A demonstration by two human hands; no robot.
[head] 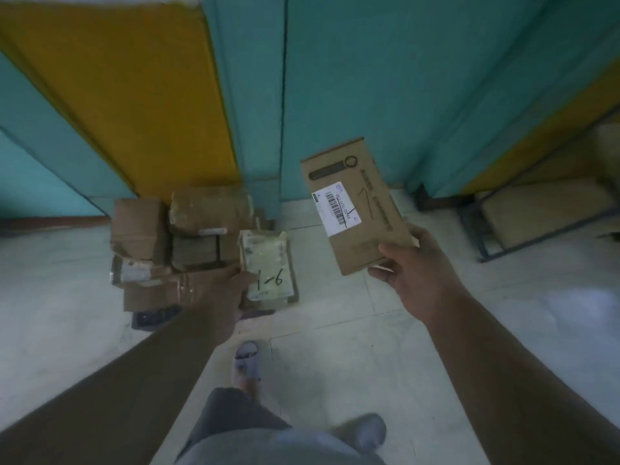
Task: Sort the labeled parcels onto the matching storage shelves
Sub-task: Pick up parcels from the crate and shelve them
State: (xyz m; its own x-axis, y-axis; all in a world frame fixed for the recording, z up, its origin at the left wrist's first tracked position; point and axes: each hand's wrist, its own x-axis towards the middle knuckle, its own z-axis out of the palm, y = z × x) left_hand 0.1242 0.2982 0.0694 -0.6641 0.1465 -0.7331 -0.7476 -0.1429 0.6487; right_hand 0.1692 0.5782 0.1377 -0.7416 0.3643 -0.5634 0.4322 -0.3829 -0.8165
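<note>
Head view looks down on a tiled floor [335, 330] with both bare arms stretched forward. Right hand [407, 270] is clamped on the lower end of a flat brown cardboard parcel [355, 209], thumb on its face and fingers behind, holding it off the floor and tilted. A white barcode label [337, 209] sits on the face above the thumb, crossed by a black pen stroke. Left hand [231, 293] reaches down to a pile of parcels [174, 243] on the floor, fingers against the left edge of a taped parcel marked "1-6" [268, 273]; whether it grips it I cannot tell. That parcel lies just right of the left hand. A metal shelf frame [503, 226] with boxes stands well beyond the right hand, against the teal wall [402, 78]
</note>
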